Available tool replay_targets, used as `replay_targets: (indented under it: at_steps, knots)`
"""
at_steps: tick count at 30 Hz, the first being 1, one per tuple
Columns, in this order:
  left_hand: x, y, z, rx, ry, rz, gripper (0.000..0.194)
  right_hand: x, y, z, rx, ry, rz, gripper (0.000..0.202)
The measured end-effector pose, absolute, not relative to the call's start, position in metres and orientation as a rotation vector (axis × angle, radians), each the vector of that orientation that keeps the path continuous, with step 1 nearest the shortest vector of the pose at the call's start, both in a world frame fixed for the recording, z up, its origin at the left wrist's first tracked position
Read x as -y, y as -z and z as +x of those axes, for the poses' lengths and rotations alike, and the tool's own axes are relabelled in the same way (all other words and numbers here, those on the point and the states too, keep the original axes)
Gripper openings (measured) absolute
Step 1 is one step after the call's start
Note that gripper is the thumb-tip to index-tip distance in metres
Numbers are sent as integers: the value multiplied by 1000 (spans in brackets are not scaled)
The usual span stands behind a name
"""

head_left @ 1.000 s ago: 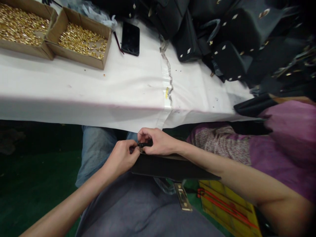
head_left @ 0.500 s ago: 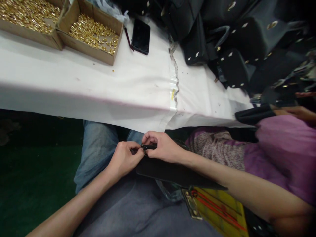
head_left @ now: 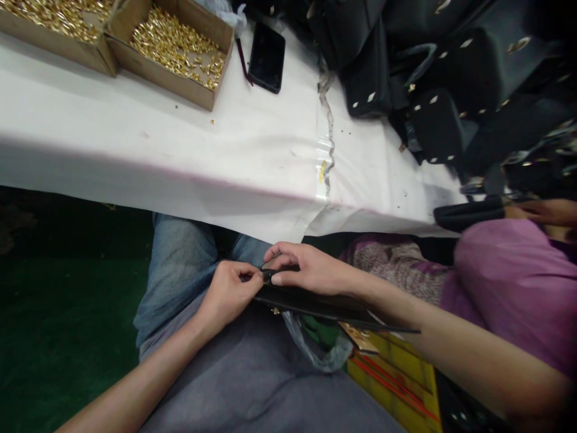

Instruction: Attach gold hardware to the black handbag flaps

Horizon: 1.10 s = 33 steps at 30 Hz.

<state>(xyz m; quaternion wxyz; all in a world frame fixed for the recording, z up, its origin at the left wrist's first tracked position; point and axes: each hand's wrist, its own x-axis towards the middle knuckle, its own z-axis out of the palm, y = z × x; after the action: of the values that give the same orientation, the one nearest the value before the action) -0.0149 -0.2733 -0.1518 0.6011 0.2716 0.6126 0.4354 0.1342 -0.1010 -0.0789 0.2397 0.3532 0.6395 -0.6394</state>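
Observation:
Below the table's front edge, over my lap, a flat black leather piece (head_left: 315, 302) lies across my legs. My right hand (head_left: 304, 269) pinches its near-left corner, where a small dark fitting sits between the fingertips. My left hand (head_left: 229, 290) meets it from the left, fingers closed on the same corner. What sits between the fingertips is too small to make out.
A white-covered table (head_left: 135, 156) carries two cardboard boxes of gold fittings (head_left: 174, 48), a black phone (head_left: 267, 57) and a heap of black bags (head_left: 451, 78). A person in a purple top (head_left: 509, 282) sits at my right. A yellow box (head_left: 396, 379) and clear plastic bag (head_left: 322, 349) lie below.
The black piece has tilted flatter, showing more of its edge. My hands stay pinched at its corner and my right fingers have stretched out along it. The view has shifted slightly.

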Motion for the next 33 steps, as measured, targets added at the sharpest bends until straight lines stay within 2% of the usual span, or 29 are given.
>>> replay_targets:
  at_steps: [4, 10, 15, 19, 25, 33]
  knots:
    - [275, 150, -14, -1405, -1000, 637, 31, 103, 74, 141, -1776, 1698, 1127, 24]
    - [278, 151, -15, -1393, -1018, 642, 32, 118, 87, 149, -1657, 1929, 1207, 36]
    - [279, 150, -19, -1357, -1000, 662, 35, 123, 91, 146, -1611, 1979, 1256, 44]
    - [281, 151, -21, -1321, -987, 649, 35, 126, 89, 144, -1669, 1955, 1253, 35]
    - [280, 151, -22, -1314, -947, 624, 36, 134, 90, 144, -1899, 1766, 1243, 11]
    - [283, 156, -18, -1324, -954, 616, 33, 141, 99, 143, -1947, 1720, 1294, 19]
